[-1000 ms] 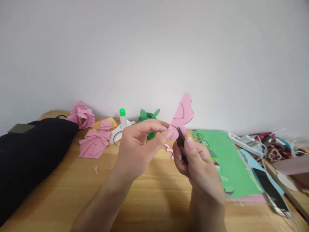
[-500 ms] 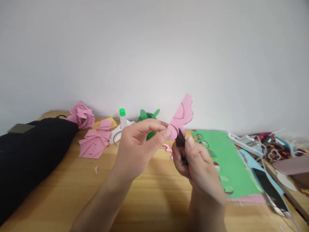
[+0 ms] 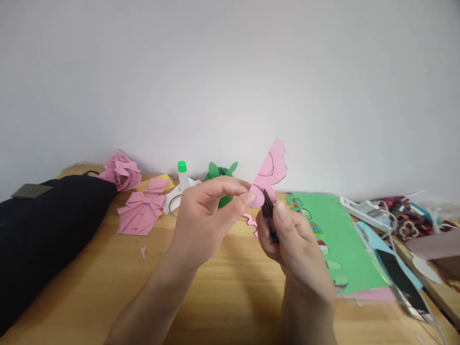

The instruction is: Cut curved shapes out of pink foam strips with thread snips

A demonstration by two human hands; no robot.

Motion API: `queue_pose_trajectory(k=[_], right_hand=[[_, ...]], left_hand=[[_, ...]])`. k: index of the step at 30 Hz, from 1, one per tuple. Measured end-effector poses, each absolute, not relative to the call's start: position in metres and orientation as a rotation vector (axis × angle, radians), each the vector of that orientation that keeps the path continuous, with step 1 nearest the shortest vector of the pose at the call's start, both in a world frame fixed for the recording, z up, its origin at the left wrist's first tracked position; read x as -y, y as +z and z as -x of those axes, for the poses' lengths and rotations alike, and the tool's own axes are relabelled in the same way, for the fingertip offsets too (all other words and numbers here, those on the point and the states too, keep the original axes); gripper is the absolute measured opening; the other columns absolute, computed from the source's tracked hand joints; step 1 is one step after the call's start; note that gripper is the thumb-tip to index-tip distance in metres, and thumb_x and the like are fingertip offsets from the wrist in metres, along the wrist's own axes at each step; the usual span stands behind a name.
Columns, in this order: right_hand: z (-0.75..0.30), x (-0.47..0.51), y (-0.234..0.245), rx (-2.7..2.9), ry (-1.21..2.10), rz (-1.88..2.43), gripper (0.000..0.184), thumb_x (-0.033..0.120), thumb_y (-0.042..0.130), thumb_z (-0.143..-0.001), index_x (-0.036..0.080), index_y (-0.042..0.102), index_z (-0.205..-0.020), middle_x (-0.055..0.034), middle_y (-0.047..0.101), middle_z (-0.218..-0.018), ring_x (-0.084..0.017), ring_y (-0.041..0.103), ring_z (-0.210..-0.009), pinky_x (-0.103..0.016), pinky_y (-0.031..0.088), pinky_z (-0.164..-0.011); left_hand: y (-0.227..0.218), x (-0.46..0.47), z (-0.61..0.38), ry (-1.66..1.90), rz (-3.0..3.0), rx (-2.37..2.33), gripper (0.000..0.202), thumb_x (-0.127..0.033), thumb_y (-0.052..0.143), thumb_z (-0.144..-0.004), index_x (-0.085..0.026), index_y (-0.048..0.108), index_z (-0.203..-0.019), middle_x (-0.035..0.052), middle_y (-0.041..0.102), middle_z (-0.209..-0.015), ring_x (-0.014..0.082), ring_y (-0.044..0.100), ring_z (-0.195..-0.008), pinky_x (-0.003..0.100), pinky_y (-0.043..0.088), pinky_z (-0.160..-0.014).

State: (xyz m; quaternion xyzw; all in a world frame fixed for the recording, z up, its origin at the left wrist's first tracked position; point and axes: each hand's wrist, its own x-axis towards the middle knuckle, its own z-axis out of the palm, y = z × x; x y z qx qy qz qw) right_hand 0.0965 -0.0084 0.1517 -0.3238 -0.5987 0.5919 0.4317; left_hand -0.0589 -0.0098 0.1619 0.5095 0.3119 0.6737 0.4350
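Observation:
Between thumb and fingertips, my left hand pinches the lower left edge of a pink paper cutout, which has a wavy outline and dark drawn curves. My right hand is closed around a small dark pair of scissors, its handles mostly hidden by the fingers. The blades point up at the lower edge of the paper and look nearly closed there. Beneath the hands, a thin curled pink paper scrap lies on the wooden table.
Folded pink paper, a crumpled pink paper piece and a green-capped glue stick are at the back left. A black bag covers the left side. Green sheets, a phone and a power strip lie right.
The scissor blades have closed from a slightly parted position at the paper's lower edge. My right thumb has shifted slightly left; my left hand holds still.

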Motion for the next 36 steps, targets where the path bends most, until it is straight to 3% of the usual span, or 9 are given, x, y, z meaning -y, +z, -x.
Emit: queue_pose_trajectory(k=[24,36], right_hand=[[-0.0934,0.0080,0.1591,1.520,1.445,0.818,0.050,0.056,0.048,-0.096,0.021,0.044,-0.062,0.0081,0.031,-0.046,-0.007,0.018,-0.039,-0.024,0.017,-0.038],[-0.0956,0.0072,0.1555,1.497,1.486,0.837,0.048,0.056,0.044,-0.098,0.021,0.048,-0.066,0.0078,0.029,-0.048,-0.008,0.017,-0.041,-0.024,0.016,-0.038]], left_hand=[[0.1659,0.0083,0.0596,1.735,-1.250,-0.773,0.012,-0.019,0.071,-0.084,-0.022,0.076,-0.073,0.0004,0.075,-0.076,0.0151,0.069,-0.076,0.026,0.057,-0.071],[0.1700,0.0093,0.0618,1.658,-1.314,-0.815,0.015,-0.014,0.070,-0.082,-0.021,0.074,-0.069,-0.0010,0.073,-0.070,0.0116,0.067,-0.068,0.022,0.056,-0.065]])
